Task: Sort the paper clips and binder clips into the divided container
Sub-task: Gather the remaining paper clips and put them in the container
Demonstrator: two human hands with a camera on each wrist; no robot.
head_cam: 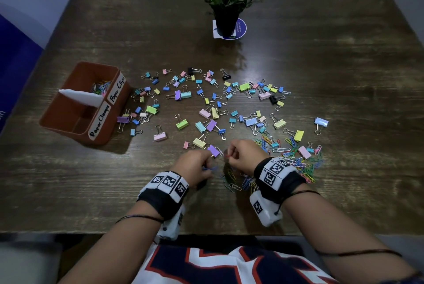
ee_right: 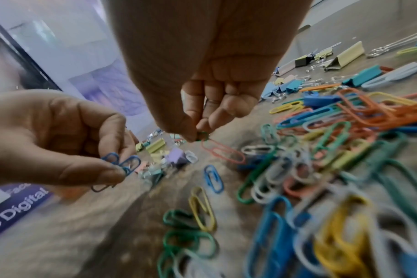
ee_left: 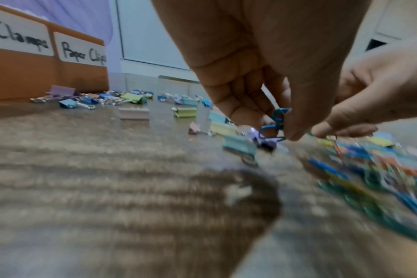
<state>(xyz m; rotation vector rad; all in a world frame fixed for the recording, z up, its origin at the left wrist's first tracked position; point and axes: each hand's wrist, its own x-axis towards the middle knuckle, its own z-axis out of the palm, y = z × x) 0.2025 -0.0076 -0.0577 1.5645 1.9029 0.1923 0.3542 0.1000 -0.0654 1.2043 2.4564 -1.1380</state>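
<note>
The divided container [head_cam: 78,109] stands on the table [head_cam: 321,59], with some paper clips seen in its compartment labelled "Paper Clips". To its right, binder clips [head_cam: 206,100] lie scattered. Further right of the container, blue paper clips [ee_right: 122,162] are pinched in the left hand [head_cam: 195,164]. A pink paper clip [ee_right: 223,151] is pinched by the right hand [head_cam: 243,153], above the paper clip pile [head_cam: 298,162].
</note>
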